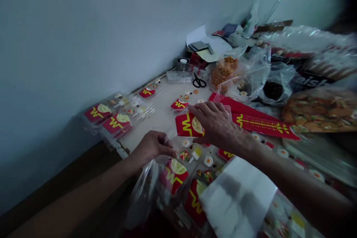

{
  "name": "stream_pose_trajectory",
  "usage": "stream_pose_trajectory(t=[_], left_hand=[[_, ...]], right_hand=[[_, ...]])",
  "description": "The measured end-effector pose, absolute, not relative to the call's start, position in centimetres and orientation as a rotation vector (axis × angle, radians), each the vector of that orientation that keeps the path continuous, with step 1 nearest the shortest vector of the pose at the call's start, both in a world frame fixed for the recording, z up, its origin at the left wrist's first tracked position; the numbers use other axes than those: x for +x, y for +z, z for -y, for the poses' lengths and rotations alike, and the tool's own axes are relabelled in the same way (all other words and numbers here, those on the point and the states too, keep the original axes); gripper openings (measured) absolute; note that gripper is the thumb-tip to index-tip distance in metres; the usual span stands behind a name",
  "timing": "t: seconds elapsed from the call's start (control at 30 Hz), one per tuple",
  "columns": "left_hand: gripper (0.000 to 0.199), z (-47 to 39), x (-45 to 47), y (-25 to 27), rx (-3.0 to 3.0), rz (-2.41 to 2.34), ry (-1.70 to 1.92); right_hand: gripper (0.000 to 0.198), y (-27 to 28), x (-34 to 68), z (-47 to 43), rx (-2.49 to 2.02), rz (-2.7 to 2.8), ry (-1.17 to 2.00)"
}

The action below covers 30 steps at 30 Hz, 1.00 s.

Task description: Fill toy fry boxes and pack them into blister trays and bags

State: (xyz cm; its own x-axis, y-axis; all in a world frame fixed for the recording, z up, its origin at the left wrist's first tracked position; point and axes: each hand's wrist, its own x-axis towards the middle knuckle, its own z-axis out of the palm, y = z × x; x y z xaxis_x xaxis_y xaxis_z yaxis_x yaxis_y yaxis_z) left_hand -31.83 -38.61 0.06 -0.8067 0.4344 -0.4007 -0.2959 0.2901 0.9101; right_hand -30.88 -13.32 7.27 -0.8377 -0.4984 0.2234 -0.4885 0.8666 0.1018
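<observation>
My left hand (156, 145) is closed in a pinch at the upper left edge of the clear plastic packs, its fingertips touching or just over the film. What sits between the fingertips is too small to make out. Beneath it lies a pack with a red and yellow card (175, 174) and small food-shaped pieces, among them an egg-like piece (208, 161). My right hand (216, 122) lies palm down with fingers stretched, partly covering another red and yellow card (184, 125). Clear film (143, 186) hangs below my left hand.
More carded packs (117, 121) lie at the table's left edge by the wall. Farther back are black-handled scissors (199, 81) and a bag of orange pieces (224, 72). Red printed strips (262, 122) and large filled bags (320, 109) crowd the right. A white sheet (237, 197) lies in front.
</observation>
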Motion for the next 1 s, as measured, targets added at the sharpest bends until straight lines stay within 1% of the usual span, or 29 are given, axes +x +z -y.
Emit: stream_pose_trajectory(t=[0.1, 0.23, 0.37, 0.5, 0.7, 0.77, 0.87, 0.93, 1.0], left_hand=[[0.050, 37.3, -32.7, 0.4, 0.121, -1.892, 1.714], [0.048, 36.4, -33.7, 0.6, 0.105, -1.858, 1.801], [0.051, 36.0, -34.3, -0.1, 0.020, -1.842, 1.770], [0.052, 35.6, -34.6, -0.9, 0.099, -1.854, 1.654], [0.047, 35.1, -35.5, -0.8, 0.194, -1.903, 1.529], [0.043, 35.1, -36.0, -0.9, 0.201, -1.876, 1.490], [0.035, 35.0, -37.3, -1.0, 0.275, -1.834, 1.392], [0.035, 34.3, -38.3, -0.8, 0.412, -1.805, 1.259], [0.039, 32.9, -39.2, -0.5, 0.555, -1.777, 1.128]], right_hand=[[0.106, 6.2, -29.3, 12.9, 0.605, 2.792, 0.003], [0.104, 4.6, -27.6, 11.7, 0.589, 2.857, 0.098], [0.106, 2.9, -26.8, 10.7, 0.736, 2.960, 0.236], [0.109, 2.1, -26.9, 10.0, 0.909, 3.018, 0.355], [0.107, 1.1, -26.9, 9.3, 0.925, 3.026, 0.547], [0.105, 0.6, -26.5, 9.7, 0.861, 3.011, 0.521], [0.102, -0.1, -25.7, 10.7, 0.752, 3.010, 0.329], [0.103, -0.3, -25.1, 11.3, 0.724, 3.024, 0.234], [0.105, -0.4, -24.6, 11.7, 0.667, 3.049, 0.210]])
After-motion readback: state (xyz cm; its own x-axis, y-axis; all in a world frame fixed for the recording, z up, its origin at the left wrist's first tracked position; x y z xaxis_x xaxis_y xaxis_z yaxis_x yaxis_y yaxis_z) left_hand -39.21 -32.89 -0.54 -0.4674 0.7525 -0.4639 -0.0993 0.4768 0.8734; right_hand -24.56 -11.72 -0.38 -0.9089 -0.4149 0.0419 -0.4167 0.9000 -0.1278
